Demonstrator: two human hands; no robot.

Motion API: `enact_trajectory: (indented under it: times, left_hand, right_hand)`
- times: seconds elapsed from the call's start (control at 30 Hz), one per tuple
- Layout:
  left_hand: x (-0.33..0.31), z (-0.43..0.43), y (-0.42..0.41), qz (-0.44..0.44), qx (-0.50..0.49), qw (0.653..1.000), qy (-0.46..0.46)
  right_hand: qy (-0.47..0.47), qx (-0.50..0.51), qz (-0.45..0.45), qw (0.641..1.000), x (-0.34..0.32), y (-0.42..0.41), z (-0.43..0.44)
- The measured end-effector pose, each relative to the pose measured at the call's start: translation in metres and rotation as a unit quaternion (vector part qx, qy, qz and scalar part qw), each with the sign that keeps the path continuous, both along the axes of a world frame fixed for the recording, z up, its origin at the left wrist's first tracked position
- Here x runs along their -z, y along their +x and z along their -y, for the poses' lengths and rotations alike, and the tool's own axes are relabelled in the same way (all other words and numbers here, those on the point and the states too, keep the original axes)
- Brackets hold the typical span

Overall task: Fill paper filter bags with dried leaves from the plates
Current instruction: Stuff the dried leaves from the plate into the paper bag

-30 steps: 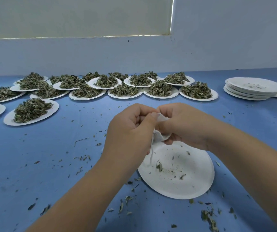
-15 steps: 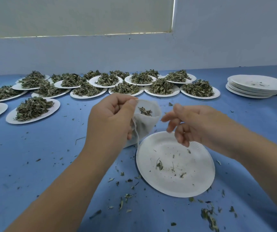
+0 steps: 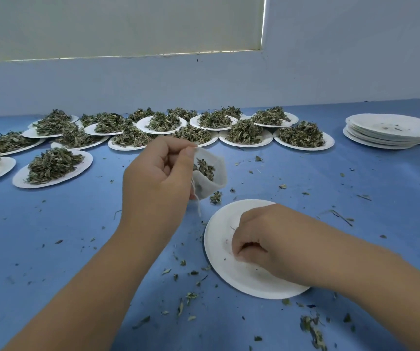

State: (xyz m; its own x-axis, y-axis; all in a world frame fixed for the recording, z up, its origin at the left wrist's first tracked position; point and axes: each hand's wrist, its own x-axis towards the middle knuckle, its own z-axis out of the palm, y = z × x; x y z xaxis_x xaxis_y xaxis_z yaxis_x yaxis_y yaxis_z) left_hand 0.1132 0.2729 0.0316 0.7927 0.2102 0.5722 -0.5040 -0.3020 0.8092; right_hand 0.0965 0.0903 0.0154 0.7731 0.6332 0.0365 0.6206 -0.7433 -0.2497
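My left hand (image 3: pixel 157 178) pinches the rim of a white paper filter bag (image 3: pixel 210 182) and holds it up above the blue table. The bag's mouth gapes toward me, with dried leaves inside and a drawstring dangling below. My right hand (image 3: pixel 262 240) rests fingers-down on a nearly bare white paper plate (image 3: pixel 229 269) near the front, fingertips bunched on its surface; whether leaf bits are between them is hidden. A small clump of leaves (image 3: pixel 216 197) lies just beyond that plate.
Several paper plates heaped with dried leaves (image 3: pixel 301 135) stand in rows along the back and left of the blue table (image 3: pixel 52 249). A stack of used plates (image 3: pixel 386 131) sits at the back right. Loose leaf bits are scattered around.
My hands have parted. The left lifted the bag up and away to the left; the right dropped from the bag's mouth down onto the near plate.
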Motion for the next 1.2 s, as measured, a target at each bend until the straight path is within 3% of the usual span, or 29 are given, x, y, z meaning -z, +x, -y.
enact_trajectory:
  times: [0.13, 0.23, 0.33, 0.43, 0.67, 0.73, 0.83, 0.9, 1.13, 1.2]
  left_hand:
    - [0.002, 0.004, -0.002, -0.008, 0.008, 0.999, 0.043]
    - [0.004, 0.005, -0.003, -0.01, 0.015, 0.998, 0.065]
    - [0.005, 0.009, -0.006, -0.014, 0.032, 0.996, 0.081]
    - [0.005, 0.014, -0.007, -0.025, 0.05, 0.995, 0.078]
    - [0.002, 0.013, -0.007, -0.052, 0.046, 0.997, 0.026]
    - [0.001, 0.012, -0.007, -0.054, 0.045, 0.998, 0.009]
    - [-0.001, 0.01, -0.008, -0.058, 0.055, 0.996, -0.028]
    - [-0.002, 0.009, -0.009, -0.067, 0.067, 0.995, -0.043]
    - [-0.008, 0.009, -0.013, -0.064, 0.102, 0.991, -0.059]
    - [-0.01, 0.009, -0.016, -0.063, 0.109, 0.991, -0.047]
  right_hand:
    - [0.028, 0.002, -0.039, 0.999, -0.009, -0.001, 0.004]
    - [0.231, 0.02, -0.123, 0.965, -0.033, -0.002, 0.017]
    - [0.395, 0.049, -0.052, 0.916, -0.048, 0.001, 0.021]
    - [0.381, 0.079, 0.061, 0.919, -0.044, 0.004, 0.001]
    - [0.373, 0.122, 0.121, 0.912, -0.03, 0.01, -0.017]
    - [0.419, 0.155, 0.072, 0.892, -0.032, 0.014, -0.013]
    - [0.445, 0.181, -0.186, 0.857, -0.039, 0.02, -0.008]
    - [0.434, 0.151, -0.304, 0.835, -0.039, 0.022, -0.01]
    - [0.53, 0.134, -0.369, 0.752, -0.034, 0.03, -0.03]
    - [0.548, 0.146, -0.349, 0.746, -0.034, 0.032, -0.034]
